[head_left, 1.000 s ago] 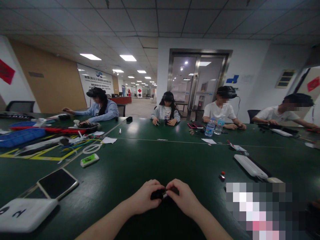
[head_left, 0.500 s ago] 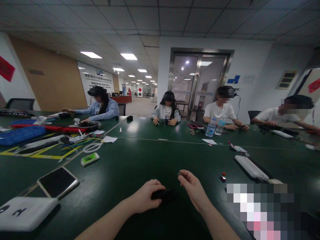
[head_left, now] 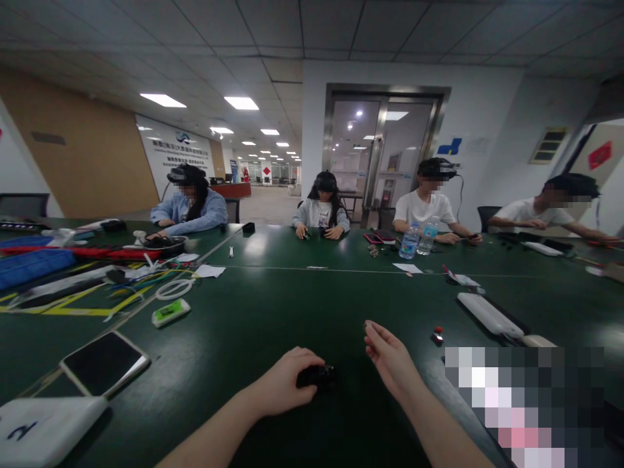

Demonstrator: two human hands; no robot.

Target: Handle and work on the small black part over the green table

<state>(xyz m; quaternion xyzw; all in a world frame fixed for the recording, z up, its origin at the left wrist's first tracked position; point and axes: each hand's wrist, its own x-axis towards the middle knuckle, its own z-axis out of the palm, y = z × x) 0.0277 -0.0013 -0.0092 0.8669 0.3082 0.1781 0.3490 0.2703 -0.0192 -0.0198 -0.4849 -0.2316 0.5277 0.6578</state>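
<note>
My left hand (head_left: 287,382) is wrapped round a small glossy black object (head_left: 325,375) low over the green table; its kind is unclear and my fingers hide its left part. To its right and slightly farther off, my right hand (head_left: 390,354) is raised with thumb and forefinger pinched together. A tiny thing seems to sit at those fingertips, too small to name. The two hands are apart. To the right of my right hand stands a little red-and-silver item (head_left: 437,335).
A phone (head_left: 104,363) and a white case (head_left: 51,422) lie at left, near a green-and-white packet (head_left: 170,312) and a coiled white cable (head_left: 174,289). Water bottles (head_left: 410,241) stand farther back. A long white device (head_left: 489,315) lies right. Several people sit across the table (head_left: 273,292).
My right hand has moved right, away from the black object, and its fingers have turned upward in a pinch. My left hand keeps its hold. The view has shifted slightly.
</note>
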